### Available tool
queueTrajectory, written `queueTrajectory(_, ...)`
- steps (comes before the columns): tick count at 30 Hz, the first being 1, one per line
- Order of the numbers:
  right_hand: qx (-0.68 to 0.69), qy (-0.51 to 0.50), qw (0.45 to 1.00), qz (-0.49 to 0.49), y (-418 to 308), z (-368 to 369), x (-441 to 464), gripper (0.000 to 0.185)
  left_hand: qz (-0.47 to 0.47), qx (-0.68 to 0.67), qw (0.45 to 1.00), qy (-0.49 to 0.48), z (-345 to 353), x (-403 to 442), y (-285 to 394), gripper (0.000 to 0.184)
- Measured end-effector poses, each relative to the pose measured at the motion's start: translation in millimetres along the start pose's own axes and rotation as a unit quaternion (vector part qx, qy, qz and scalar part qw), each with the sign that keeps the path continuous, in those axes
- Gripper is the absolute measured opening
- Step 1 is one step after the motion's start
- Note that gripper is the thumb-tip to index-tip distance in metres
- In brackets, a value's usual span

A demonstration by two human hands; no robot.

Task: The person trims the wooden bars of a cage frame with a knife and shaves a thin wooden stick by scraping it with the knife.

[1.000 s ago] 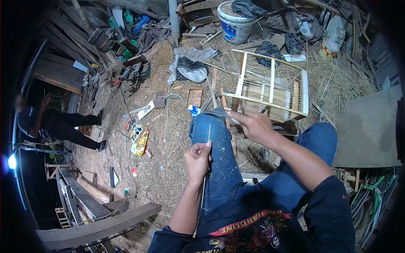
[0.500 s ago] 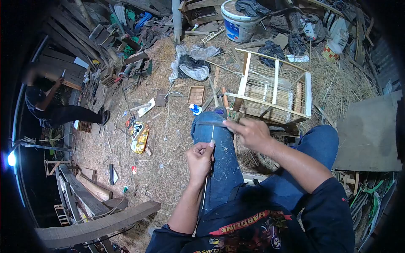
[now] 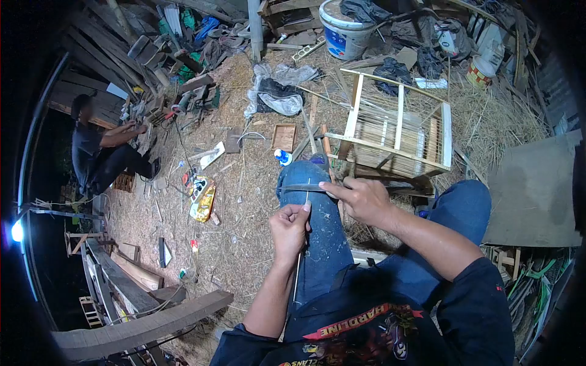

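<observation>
Over my jeans-clad knee, my left hand [image 3: 289, 230] pinches a thin pale stick [image 3: 299, 274], whose upper end rises past my thumb. My right hand [image 3: 368, 201] is closed on a knife, index finger stretched along it. The knife blade [image 3: 296, 188] points left and lies crosswise over the stick's upper end, just above my left thumb. Most of the knife's handle is hidden in my right fingers.
Beyond my knee stand a slatted wooden cage [image 3: 397, 125] and a blue-white bottle [image 3: 282, 157]. A gold packet [image 3: 202, 200] lies on the shaving-covered ground. At left, another person [image 3: 101, 146] sits by piled wood. A curved beam [image 3: 146, 320] crosses the lower left.
The knife has shifted down slightly and its blade shows more clearly. My left hand has barely moved. The other person has moved right, bringing both hands together in front.
</observation>
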State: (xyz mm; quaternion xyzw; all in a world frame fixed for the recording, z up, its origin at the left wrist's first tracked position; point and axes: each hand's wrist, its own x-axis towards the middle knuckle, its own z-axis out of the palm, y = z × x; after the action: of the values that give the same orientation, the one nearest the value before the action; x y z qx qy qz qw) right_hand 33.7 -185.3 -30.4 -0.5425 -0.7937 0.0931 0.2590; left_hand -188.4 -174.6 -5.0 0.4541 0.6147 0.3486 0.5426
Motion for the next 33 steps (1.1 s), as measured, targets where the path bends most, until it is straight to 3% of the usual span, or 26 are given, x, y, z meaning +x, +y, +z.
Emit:
queueTrajectory(6,-0.014,0.029,0.999,-0.005,13.9,10.7,4.4,0.055,0.01,0.002,1.0,0.005,0.9,0.3,-1.6,0.022)
queueTrajectory(8,-0.034,0.009,0.995,0.094,26.3,12.7,9.7,0.053,0.003,0.01,1.0,0.007,-0.2,-3.1,-0.8,0.022)
queueTrajectory(11,0.006,0.057,0.996,0.074,25.2,3.4,11.2,0.049,0.018,-0.015,1.0,0.015,-0.9,-1.0,-5.7,0.021)
queueTrajectory(16,0.028,0.008,0.999,0.019,-0.9,-2.0,1.8,0.046,0.001,-0.009,1.0,0.012,-1.3,-1.9,2.6,0.022)
queueTrajectory(22,0.011,0.028,1.0,0.005,2.8,6.2,2.1,0.053,0.011,0.0,1.0,0.006,-0.6,1.0,-1.7,0.023)
queueTrajectory(26,0.002,0.04,0.999,0.013,13.0,10.1,7.0,0.051,0.009,-0.001,1.0,0.009,0.9,-1.4,3.6,0.024)
queueTrajectory(28,-0.033,0.016,0.994,0.102,23.3,6.8,12.1,0.046,0.005,0.01,1.0,0.014,-0.3,-3.4,2.6,0.024)
queueTrajectory(33,0.032,0.053,0.996,0.068,20.2,-1.9,8.2,0.036,0.025,0.023,0.999,0.019,2.0,3.6,10.6,0.026)
